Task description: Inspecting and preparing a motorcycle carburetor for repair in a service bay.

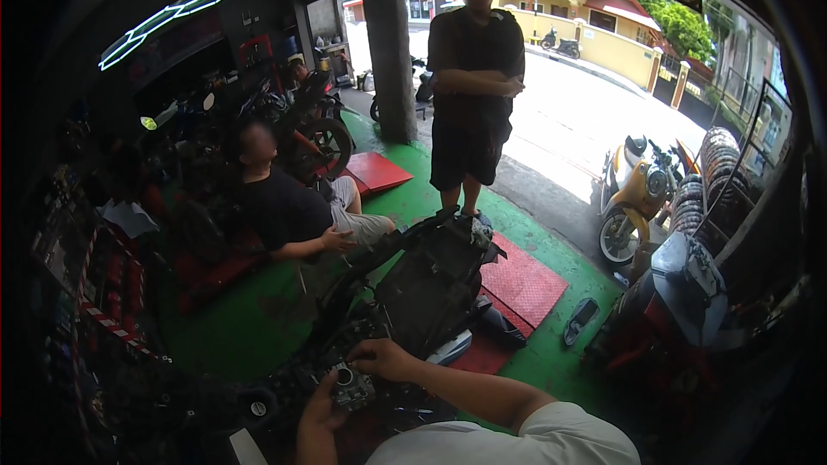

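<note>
My left hand (322,406) is closed around the side of a grey metal engine part (355,394) with a round bore, shaped like a carburetor or throttle body. From the right, my right hand (383,359) reaches over with bent fingers pinched at the part's upper edge; its fingertips are partly hidden. Both hands are low in the view, over dark motorcycle parts. Just beyond them lies a stripped motorcycle body (426,288), dark and without its covers.
A red ramp plate (527,282) lies beyond the stripped body on the green floor (551,232). One person (289,198) sits at left; another (474,60) stands with arms crossed. A grey-and-red motorcycle (680,293), a yellow one (642,189) and stacked tires (719,168) are at right.
</note>
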Demonstrator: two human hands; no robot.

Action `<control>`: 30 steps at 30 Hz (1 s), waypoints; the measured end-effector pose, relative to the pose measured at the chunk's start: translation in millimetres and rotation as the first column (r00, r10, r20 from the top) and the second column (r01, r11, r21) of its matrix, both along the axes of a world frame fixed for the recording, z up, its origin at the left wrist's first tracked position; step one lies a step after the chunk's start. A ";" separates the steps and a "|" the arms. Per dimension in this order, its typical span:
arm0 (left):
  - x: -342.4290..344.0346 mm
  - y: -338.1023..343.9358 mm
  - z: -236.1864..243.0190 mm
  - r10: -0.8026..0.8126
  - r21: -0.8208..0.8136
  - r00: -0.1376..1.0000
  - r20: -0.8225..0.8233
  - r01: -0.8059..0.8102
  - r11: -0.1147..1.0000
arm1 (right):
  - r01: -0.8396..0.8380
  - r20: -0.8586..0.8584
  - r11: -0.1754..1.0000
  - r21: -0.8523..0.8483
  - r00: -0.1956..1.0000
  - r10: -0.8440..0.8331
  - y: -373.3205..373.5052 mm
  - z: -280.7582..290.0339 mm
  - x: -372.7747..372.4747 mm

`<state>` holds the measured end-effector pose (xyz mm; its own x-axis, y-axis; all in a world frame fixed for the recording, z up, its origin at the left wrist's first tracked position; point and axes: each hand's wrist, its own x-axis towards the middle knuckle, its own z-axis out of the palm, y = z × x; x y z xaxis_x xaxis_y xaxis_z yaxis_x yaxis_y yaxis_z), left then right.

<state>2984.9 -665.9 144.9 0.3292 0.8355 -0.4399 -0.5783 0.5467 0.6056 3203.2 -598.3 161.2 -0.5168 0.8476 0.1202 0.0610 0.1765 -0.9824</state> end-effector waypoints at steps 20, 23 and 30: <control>0.9 -11.9 14.6 0.024 0.003 0.999 0.028 -0.024 1.000 | -0.005 -0.012 1.000 0.009 1.000 0.005 -5.3 11.7 -5.6; -0.7 -10.5 10.8 0.032 0.008 0.999 0.017 -0.032 0.999 | -0.026 0.007 1.000 0.017 1.000 0.026 0.2 -0.1 -6.8; -5.7 -10.1 -3.6 0.019 -0.001 1.000 0.020 -0.019 1.000 | -0.036 0.104 0.999 -0.019 0.994 0.038 -1.6 13.9 -3.0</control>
